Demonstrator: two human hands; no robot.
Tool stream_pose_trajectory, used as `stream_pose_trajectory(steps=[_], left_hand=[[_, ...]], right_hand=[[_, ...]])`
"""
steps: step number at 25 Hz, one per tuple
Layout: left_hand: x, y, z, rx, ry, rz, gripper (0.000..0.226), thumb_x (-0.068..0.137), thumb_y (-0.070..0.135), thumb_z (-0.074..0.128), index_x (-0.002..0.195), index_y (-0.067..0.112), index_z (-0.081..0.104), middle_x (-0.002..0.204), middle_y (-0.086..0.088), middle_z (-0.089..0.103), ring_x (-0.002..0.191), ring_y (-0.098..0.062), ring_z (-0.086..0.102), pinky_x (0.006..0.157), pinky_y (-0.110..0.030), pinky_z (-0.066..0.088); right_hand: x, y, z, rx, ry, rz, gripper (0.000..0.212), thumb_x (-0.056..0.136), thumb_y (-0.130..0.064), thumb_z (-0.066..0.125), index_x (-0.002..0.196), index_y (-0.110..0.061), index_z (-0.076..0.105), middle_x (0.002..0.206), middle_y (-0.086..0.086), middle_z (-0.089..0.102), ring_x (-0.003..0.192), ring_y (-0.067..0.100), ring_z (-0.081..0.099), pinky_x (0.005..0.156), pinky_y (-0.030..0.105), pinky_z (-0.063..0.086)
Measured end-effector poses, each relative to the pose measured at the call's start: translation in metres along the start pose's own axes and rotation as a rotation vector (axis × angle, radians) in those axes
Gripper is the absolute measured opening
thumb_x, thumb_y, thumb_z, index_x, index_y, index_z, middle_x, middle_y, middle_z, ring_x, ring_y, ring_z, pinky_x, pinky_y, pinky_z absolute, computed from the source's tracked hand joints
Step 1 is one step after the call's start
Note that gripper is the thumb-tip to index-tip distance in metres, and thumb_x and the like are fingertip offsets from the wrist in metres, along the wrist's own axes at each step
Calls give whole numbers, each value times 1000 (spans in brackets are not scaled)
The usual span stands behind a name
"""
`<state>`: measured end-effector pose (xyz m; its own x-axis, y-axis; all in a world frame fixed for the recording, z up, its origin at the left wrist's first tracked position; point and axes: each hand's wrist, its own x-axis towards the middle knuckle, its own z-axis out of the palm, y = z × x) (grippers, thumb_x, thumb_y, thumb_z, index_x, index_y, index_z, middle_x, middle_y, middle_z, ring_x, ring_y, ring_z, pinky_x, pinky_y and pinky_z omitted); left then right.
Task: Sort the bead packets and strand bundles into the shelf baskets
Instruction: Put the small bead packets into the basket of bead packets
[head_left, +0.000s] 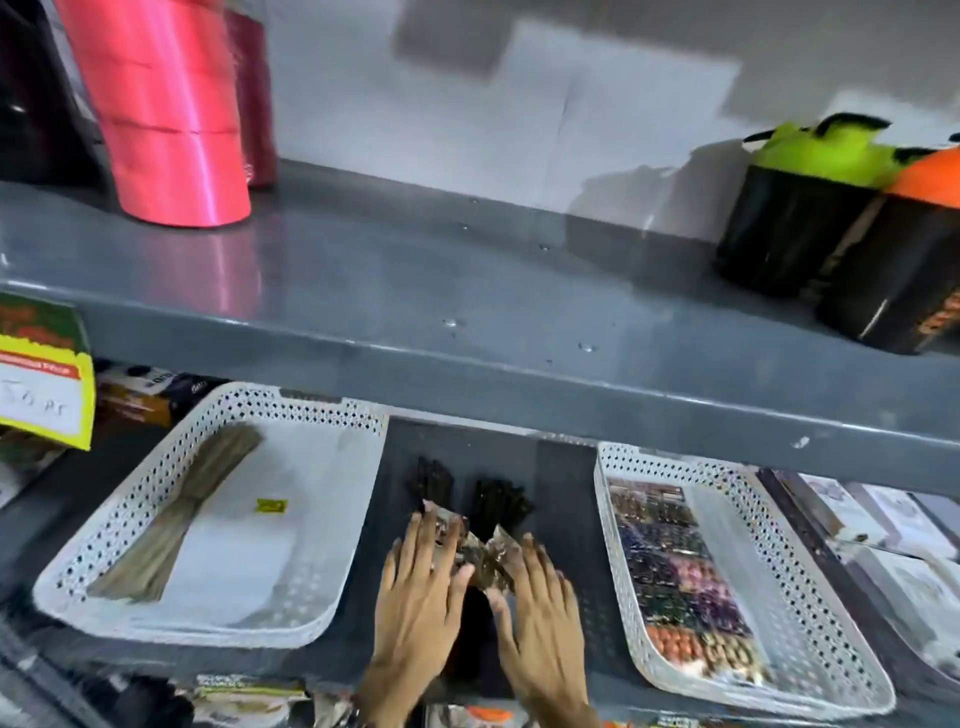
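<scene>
Head view: left hand (418, 582) and right hand (543, 597) lie flat, fingers spread, on crinkled packet (480, 556) between two white baskets; whether either grips it, cannot tell. Dark strand bundles (467, 491) just beyond. Left basket (171, 467) holds tan bundle (182, 509); right basket (779, 561) holds bead packets (675, 571).

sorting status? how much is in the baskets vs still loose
Done: tan strand bundle lies in the left basket; bead packets fill the right basket. In hand: left hand and right hand gather a crinkled packet. Left: dark bundles on the shelf between the baskets.
</scene>
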<state>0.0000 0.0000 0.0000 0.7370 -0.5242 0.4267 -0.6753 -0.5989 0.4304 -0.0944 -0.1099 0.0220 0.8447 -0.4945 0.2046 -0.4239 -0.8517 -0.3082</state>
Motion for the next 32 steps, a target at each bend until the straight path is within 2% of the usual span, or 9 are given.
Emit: stream_pose_trajectory(steps=[6, 9, 13, 16, 18, 23, 27, 29, 32], left_hand=[[1, -21, 19, 166, -150, 9, 53, 99, 44, 12, 130, 17, 44, 132, -17, 53, 119, -34, 51, 98, -43, 27], [-1, -22, 14, 221, -158, 37, 58, 98, 45, 13, 128, 14, 52, 134, -18, 50, 122, -34, 48, 99, -44, 27], [-12, -16, 5, 188, -104, 24, 58, 99, 43, 12, 131, 13, 50, 141, -17, 42, 132, -29, 31, 104, -41, 21], [-27, -12, 3, 168, -115, 62, 58, 99, 42, 13, 129, 13, 53, 143, -15, 40, 135, -27, 26, 109, -38, 13], [-32, -11, 4, 161, -144, 56, 58, 99, 43, 13, 126, 14, 56, 143, -15, 40, 136, -27, 26, 109, -37, 12], [-32, -14, 2, 136, -136, 37, 56, 99, 45, 13, 125, 20, 56, 142, -16, 41, 135, -26, 25, 106, -35, 14], [-30, -17, 0, 128, -129, 53, 58, 99, 46, 13, 123, 21, 59, 142, -15, 41, 133, -26, 29, 96, -37, 27], [-29, -17, -1, 131, -129, 51, 57, 99, 46, 13, 125, 21, 57, 143, -14, 40, 133, -26, 28, 96, -37, 27], [-28, -18, 0, 144, -127, 43, 56, 99, 46, 13, 127, 22, 55, 142, -14, 42, 133, -26, 28, 98, -39, 25]], right_hand=[[10, 11, 25, -53, -75, 72, 79, 85, -62, -9, 137, -22, 37, 142, -2, 46, 130, 18, 44, 105, 36, 39], [4, 26, 22, -4, -31, 156, 103, 66, -70, -26, 142, -23, 26, 153, -3, 25, 142, 19, 21, 114, 40, 23], [-3, 15, 17, -72, 45, 107, 62, 91, -55, 13, 132, -20, 44, 137, 1, 52, 128, 22, 47, 110, 31, 15], [1, 5, 16, -5, 4, -59, 44, 83, -36, 39, 125, -27, 49, 128, -6, 61, 119, 16, 56, 104, 32, 40], [4, -1, 9, -2, -70, -95, 43, 70, -34, 55, 113, -32, 58, 110, -15, 70, 100, 9, 67, 81, 25, 56], [9, -10, 7, 35, 19, -49, 41, 66, -16, 40, 92, -28, 70, 84, -14, 74, 73, 7, 70, 47, 14, 53], [22, -3, -7, 289, 262, 284, 47, 73, 16, 47, 107, -10, 67, 100, 11, 72, 92, 29, 67, 69, 34, 57], [23, 14, -11, 255, 381, 249, 49, 65, 21, 58, 105, -7, 67, 96, 14, 72, 87, 31, 68, 66, 34, 57], [11, 42, 6, 3, 309, 84, 43, 51, 8, 75, 91, -9, 72, 89, 6, 76, 84, 23, 72, 63, 28, 60]])
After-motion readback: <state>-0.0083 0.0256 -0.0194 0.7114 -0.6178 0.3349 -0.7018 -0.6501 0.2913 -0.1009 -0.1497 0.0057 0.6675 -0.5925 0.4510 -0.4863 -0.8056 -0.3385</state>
